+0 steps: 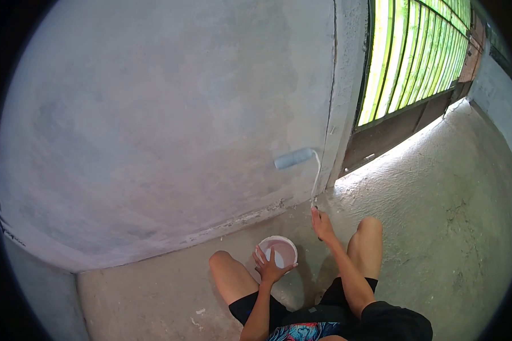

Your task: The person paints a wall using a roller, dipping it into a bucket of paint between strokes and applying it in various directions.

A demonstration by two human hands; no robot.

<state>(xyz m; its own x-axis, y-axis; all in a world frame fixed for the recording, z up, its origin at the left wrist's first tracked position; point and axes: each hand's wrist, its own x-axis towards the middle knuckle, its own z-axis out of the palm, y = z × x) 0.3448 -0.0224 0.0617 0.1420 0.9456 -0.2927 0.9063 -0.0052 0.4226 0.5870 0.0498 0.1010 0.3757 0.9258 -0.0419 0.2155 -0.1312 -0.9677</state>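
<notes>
A paint roller (pixel 294 158) with a pale blue sleeve is against or very near the grey wall, left of the wall's vertical corner edge. Its bent wire frame runs down to a handle wrapped in the closed fingers of my right hand (pixel 323 224). Between my knees is a small round whitish bucket (pixel 290 248) with some pale liquid at the bottom. My left hand (pixel 271 267) grips the bucket, fingers spread over its opening and thumb at the right of the rim. Most of the roller's handle is hidden by my right hand.
The unevenly coated wall (pixel 170 125) fills the left and middle. A barred metal gate (pixel 404 119) stands at the upper right, with light coming under it. The concrete floor (pixel 432 227) is rough, and my bent knees flank the bucket.
</notes>
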